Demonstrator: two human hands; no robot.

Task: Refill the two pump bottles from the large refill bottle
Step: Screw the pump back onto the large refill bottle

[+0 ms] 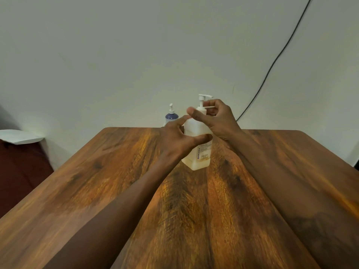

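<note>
A white translucent pump bottle [198, 154] with a printed label stands upright near the middle of the wooden table [116, 191]. My left hand [178, 138] is wrapped around its body, thumb across the front. My right hand [215, 117] closes on the collar below the white pump head [204, 98], fingers curled round the neck. Behind it, at the table's far edge, stands a smaller pump bottle [171, 115] with a blue upper part and a white pump, partly hidden by my left hand. No large refill bottle shows in this view.
A pale wall rises right behind the table. A black cable [272, 65] runs down the wall at the right. To the left sits a dark red seat with a white sheet [19, 136] on it.
</note>
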